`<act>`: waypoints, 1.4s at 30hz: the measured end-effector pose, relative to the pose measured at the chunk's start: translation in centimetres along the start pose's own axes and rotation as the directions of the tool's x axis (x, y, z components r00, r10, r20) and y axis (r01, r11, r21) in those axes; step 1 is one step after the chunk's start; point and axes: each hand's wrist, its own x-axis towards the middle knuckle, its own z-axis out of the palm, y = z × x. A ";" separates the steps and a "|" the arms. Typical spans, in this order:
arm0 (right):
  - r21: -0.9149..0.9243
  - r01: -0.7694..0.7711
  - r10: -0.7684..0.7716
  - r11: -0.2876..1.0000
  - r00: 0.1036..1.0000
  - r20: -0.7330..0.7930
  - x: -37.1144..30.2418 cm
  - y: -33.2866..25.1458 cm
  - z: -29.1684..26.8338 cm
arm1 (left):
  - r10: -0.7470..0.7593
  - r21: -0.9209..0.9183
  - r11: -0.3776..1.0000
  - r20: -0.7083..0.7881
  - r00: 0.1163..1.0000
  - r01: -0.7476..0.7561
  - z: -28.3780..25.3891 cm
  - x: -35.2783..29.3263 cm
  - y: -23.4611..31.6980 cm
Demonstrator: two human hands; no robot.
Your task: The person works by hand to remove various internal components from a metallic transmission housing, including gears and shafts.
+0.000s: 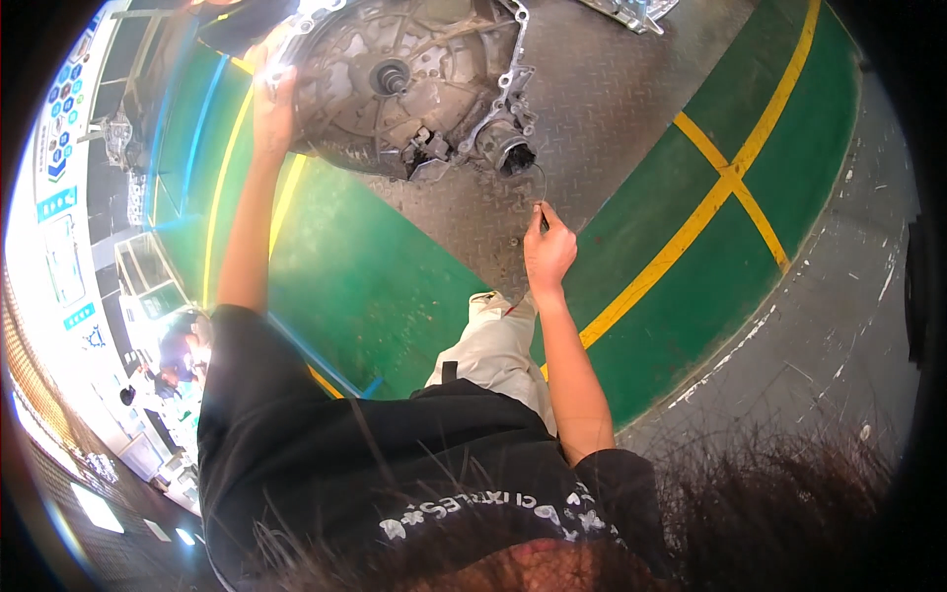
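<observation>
A large grey gearbox housing, bell-shaped and stained, fills the top middle, with a splined shaft at its centre. At its lower right corner a round opening is dark inside. My left hand grips the housing's left rim, its fingertips partly washed out by glare. Just below the round opening, my right hand is closed in a pinch. A thin, curved, wire-like piece rises from its fingers towards the opening; where its upper end sits is unclear.
The housing is over a grey tread-plate surface. Another metal casting lies at the top right edge. Green floor with yellow lines runs along the right. Far left, a person and bright wall panels appear.
</observation>
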 end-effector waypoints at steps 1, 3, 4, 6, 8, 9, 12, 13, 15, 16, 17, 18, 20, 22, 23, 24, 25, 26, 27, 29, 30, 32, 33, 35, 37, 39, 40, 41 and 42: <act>0.023 -0.006 0.006 1.000 1.000 -0.003 0.1 0.1 -0.1 | -0.006 0.019 1.000 -0.012 1.000 0.006 0.0 -0.1 0.2; 0.043 -0.010 0.010 0.999 1.000 -0.001 0.3 0.3 0.0 | -0.023 -0.031 0.999 -0.007 1.000 0.023 0.2 -0.3 0.7; 0.055 -0.018 0.018 0.998 1.000 -0.003 0.3 0.3 0.0 | -0.052 -0.081 0.995 -0.008 0.999 0.052 0.2 -0.4 0.9; 0.065 -0.024 0.024 0.998 1.000 0.001 0.3 0.4 0.2 | -0.035 -0.049 0.998 -0.021 0.999 0.034 0.3 -0.5 1.2; 0.132 -0.033 0.035 0.991 0.999 -0.009 0.4 0.6 0.3 | -0.019 -0.058 0.998 -0.007 1.000 0.018 0.4 -0.5 1.6; 0.132 -0.030 0.030 0.991 1.000 -0.004 0.5 0.7 0.3 | -0.026 -0.028 0.999 -0.027 0.999 0.025 0.4 -0.5 1.7; 0.155 -0.051 0.047 0.987 0.999 0.026 0.8 1.1 0.3 | -0.038 -0.009 0.999 -0.032 0.999 0.038 0.5 -0.4 2.1; 0.163 -0.043 0.040 0.986 0.999 0.023 0.9 1.2 0.3 | -0.039 -0.022 0.999 -0.033 0.999 0.038 0.5 -0.5 2.2; 0.170 -0.032 0.028 0.985 0.999 0.028 1.0 1.4 0.3 | -0.054 -0.021 0.998 -0.039 0.998 0.053 0.5 -0.6 2.2; 0.221 -0.024 0.021 0.975 1.000 0.014 1.1 1.3 0.2 | -0.040 -0.006 0.999 -0.036 0.999 0.039 0.5 -0.6 2.2; 0.271 -0.016 0.017 0.962 1.000 -0.001 1.2 1.3 0.2 | -0.033 -0.005 0.999 -0.033 0.999 0.033 0.4 -0.7 2.1; 0.272 -0.014 0.014 0.962 1.000 0.002 1.3 1.2 0.2 | -0.062 -0.008 0.998 -0.039 0.997 0.061 0.4 -0.7 2.0; 0.367 -0.074 0.054 0.927 0.996 0.065 1.4 0.8 0.0 | -0.040 -0.037 0.999 -0.003 0.999 0.040 0.3 -0.6 1.6; 0.505 -0.156 0.088 0.849 0.984 0.155 1.4 0.3 -0.4 | -0.022 -0.025 0.999 -0.011 1.000 0.022 0.2 -0.5 1.2; 0.615 -0.250 0.120 0.748 0.962 0.246 1.3 -0.1 -0.7 | -0.047 -0.037 0.998 -0.017 0.999 0.046 0.2 -0.4 1.0; 0.634 -0.221 0.090 0.741 0.968 0.233 1.3 -0.4 -1.0 | -0.058 -0.044 0.997 -0.017 0.998 0.058 0.2 -0.5 0.9; 0.642 -0.275 0.096 0.715 0.949 0.300 1.2 -0.8 -1.5 | -0.076 0.056 0.995 -0.061 0.995 0.080 0.2 -0.4 0.8; 0.640 -0.331 0.112 0.694 0.927 0.359 1.2 -1.1 -1.9 | -0.060 0.006 0.998 -0.031 0.998 0.060 0.2 -0.4 0.7; 0.637 -0.360 0.118 0.682 0.913 0.391 1.2 -1.6 -2.3 | -0.050 0.002 0.999 -0.033 0.998 0.050 0.1 -0.5 0.8; 0.668 -0.359 0.083 0.652 0.909 0.407 2.1 -2.6 -2.6 | -0.039 0.034 0.999 -0.054 0.998 0.041 0.1 -0.6 0.9; 0.690 -0.359 0.066 0.629 0.909 0.412 2.8 -3.1 -2.6 | -0.037 -0.026 0.999 -0.036 0.999 0.036 0.1 -0.6 1.0; 0.704 -0.294 0.004 0.646 0.924 0.382 5.4 -4.1 -1.8 | -0.057 -0.086 0.995 -0.029 0.998 0.055 0.1 -0.7 1.2; 0.698 -0.220 -0.064 0.682 0.932 0.357 7.2 -4.5 -1.1 | -0.083 -0.088 0.993 -0.039 0.996 0.079 0.1 -0.7 1.2; 0.678 -0.134 -0.154 0.723 0.925 0.347 10.7 -5.1 0.3 | -0.053 -0.087 0.995 -0.031 0.998 0.050 0.1 -0.6 1.3; 0.723 -0.107 -0.197 0.683 0.926 0.323 13.6 -5.1 1.6 | -0.027 -0.079 0.997 -0.048 0.998 0.024 0.1 -0.5 1.3; 0.664 -0.058 -0.214 0.746 0.923 0.320 15.3 -4.4 2.0 | -0.011 -0.059 0.998 -0.058 0.998 0.007 0.2 -0.5 1.3; 0.605 -0.045 -0.190 0.795 0.929 0.319 15.8 -4.0 2.0 | -0.009 -0.059 0.998 -0.063 0.998 0.005 0.2 -0.5 1.2; 0.612 -0.038 -0.212 0.790 0.919 0.331 15.9 -3.6 2.0 | -0.028 -0.088 0.996 -0.063 0.998 0.022 0.2 -0.5 1.2; 0.625 -0.039 -0.204 0.779 0.928 0.312 15.8 -3.2 1.8 | -0.046 -0.116 0.993 -0.062 0.997 0.038 0.2 -0.6 1.2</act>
